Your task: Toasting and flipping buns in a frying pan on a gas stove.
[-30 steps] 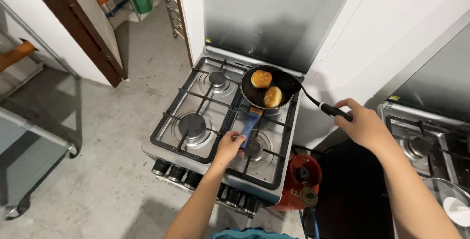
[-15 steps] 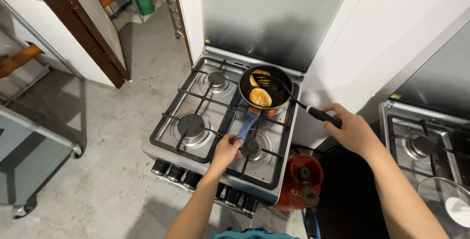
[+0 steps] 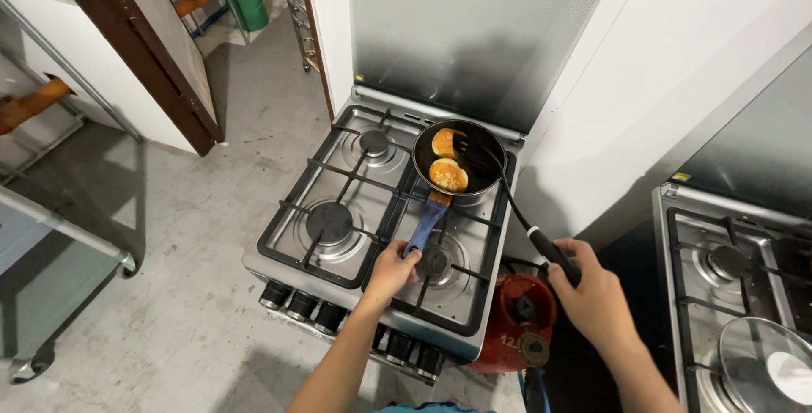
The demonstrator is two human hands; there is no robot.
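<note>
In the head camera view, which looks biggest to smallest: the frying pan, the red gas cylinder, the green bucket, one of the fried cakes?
1. Red gas cylinder, partly hidden
2. Frying pan, close to it, unsure
3. Green bucket, farther away
4. Fried cake

pancakes [image 3: 448, 174] in pan [image 3: 491, 178], pan on stove [image 3: 288, 248]

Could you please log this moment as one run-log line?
left hand: grips blue pan handle | right hand: holds black spatula in pan | two patties
</note>
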